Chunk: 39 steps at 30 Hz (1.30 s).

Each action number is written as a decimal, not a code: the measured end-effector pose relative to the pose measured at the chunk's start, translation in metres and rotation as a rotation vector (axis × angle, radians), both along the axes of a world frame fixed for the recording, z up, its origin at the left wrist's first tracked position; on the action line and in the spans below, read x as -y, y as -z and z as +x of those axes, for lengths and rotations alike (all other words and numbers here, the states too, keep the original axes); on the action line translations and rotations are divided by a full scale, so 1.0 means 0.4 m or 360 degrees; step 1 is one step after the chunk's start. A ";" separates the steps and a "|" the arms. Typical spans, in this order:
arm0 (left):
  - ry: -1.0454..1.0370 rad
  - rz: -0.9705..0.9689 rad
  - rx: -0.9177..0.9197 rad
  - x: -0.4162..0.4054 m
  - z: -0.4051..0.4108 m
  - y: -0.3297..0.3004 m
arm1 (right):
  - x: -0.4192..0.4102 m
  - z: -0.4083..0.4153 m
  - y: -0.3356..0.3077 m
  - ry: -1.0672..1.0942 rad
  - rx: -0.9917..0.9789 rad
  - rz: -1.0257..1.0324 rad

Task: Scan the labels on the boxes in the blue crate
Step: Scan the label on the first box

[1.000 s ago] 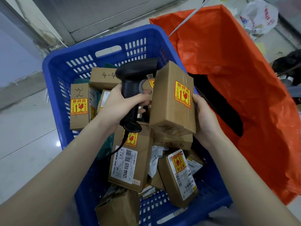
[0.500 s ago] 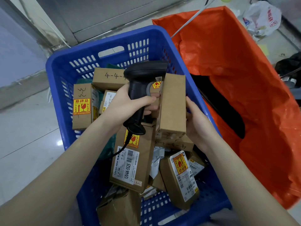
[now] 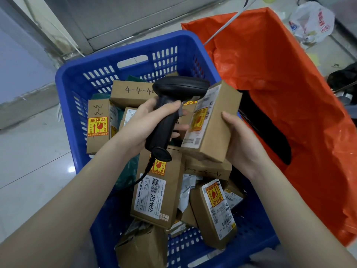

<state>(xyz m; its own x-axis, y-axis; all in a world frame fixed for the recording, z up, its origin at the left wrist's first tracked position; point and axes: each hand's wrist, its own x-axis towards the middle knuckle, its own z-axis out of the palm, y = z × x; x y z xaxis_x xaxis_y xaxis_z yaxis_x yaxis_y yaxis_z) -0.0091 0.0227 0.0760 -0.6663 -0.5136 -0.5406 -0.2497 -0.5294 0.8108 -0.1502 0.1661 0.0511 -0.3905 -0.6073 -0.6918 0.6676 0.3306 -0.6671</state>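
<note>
Over the blue crate [image 3: 73, 89]: right hand [image 3: 245, 144] wrapped round a box [image 3: 214, 132], label facing left.
Left hand [image 3: 143, 124]: fingers closed on the scanner [image 3: 173, 105].
Good scan: aim squarely at the barcode, box held steady.

The floor [image 3: 29, 171] is pale, shiny tile w/ thin dark lines between the tiles. A blue crate [image 3: 123, 55] sits right on it, in the middle. The crate has slots in its walls & is full of brown boxes. Just to the right of the crate, touching its side, is a big orange bag [image 3: 289, 93], open at the top. At the far right a white plastic bag [image 3: 311, 22] w/ red print lies on the floor, well apart from the crate. A thin white cable [image 3: 220, 31] runs from the far side toward the orange bag. Dark stuff sits at the right edge, too cut off to tell what it is.
</note>
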 end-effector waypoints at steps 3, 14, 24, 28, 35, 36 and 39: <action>-0.0007 -0.0027 -0.0010 0.006 0.000 -0.010 | -0.006 -0.018 -0.015 0.0153 0.0045 -0.0105; 0.0102 -0.0059 0.0097 0.019 0.003 -0.004 | -0.021 -0.037 -0.018 0.0116 -0.0028 -0.0201; 0.0049 -0.0082 0.0199 0.014 -0.001 -0.004 | -0.025 -0.044 -0.011 0.0040 -0.0055 -0.0226; 0.0076 -0.0025 0.0155 0.014 0.001 -0.003 | -0.025 -0.041 -0.009 0.0003 -0.0063 -0.0202; 0.0101 0.0029 0.0125 0.012 0.001 -0.004 | -0.021 -0.034 -0.007 -0.0081 -0.0078 -0.0135; 0.0103 0.0034 0.0126 0.012 0.000 -0.004 | -0.021 -0.033 -0.007 -0.0086 -0.0081 -0.0129; 0.0108 0.0050 0.0148 0.011 0.000 -0.005 | -0.021 -0.035 -0.006 -0.0092 -0.0094 -0.0116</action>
<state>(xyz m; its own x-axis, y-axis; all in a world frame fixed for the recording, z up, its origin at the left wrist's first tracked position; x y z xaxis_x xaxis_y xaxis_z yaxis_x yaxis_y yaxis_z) -0.0092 0.0181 0.0781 -0.6452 -0.4507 -0.6170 -0.3592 -0.5338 0.7655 -0.1640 0.1746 0.0533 -0.3924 -0.6779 -0.6216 0.6076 0.3164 -0.7285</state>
